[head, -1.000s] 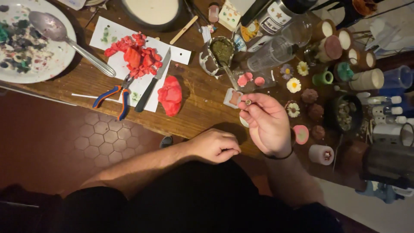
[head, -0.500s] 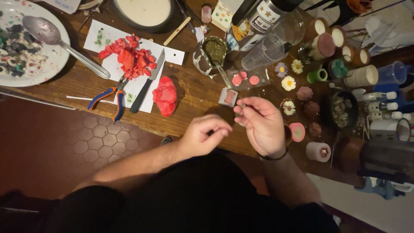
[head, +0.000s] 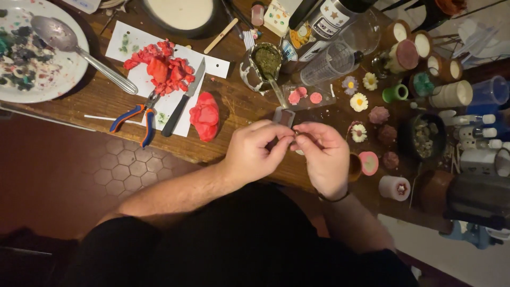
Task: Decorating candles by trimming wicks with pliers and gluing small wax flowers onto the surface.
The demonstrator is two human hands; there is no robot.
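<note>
My right hand (head: 324, 157) pinches a tiny round metal piece (head: 297, 133) between thumb and forefinger, over the near edge of the wooden table (head: 239, 114). My left hand (head: 255, 151) has come up against it, its fingertips closed on the same small piece. Just behind the fingers stands a small square mould (head: 285, 116) with brownish filling. A red wax lump (head: 205, 116) lies to the left of my hands.
A sheet of paper (head: 170, 56) carries red wax chips (head: 162, 68), a knife (head: 183, 101) and pliers (head: 135, 118). A stained plate (head: 32, 58) with a spoon (head: 79, 45) sits far left. A cup of green wax (head: 263, 64), flower candles (head: 360, 102) and jars crowd the right.
My left hand rose from the table edge and moved right until its fingertips met my right hand's. My right hand dropped slightly, still pinching the tiny piece.
</note>
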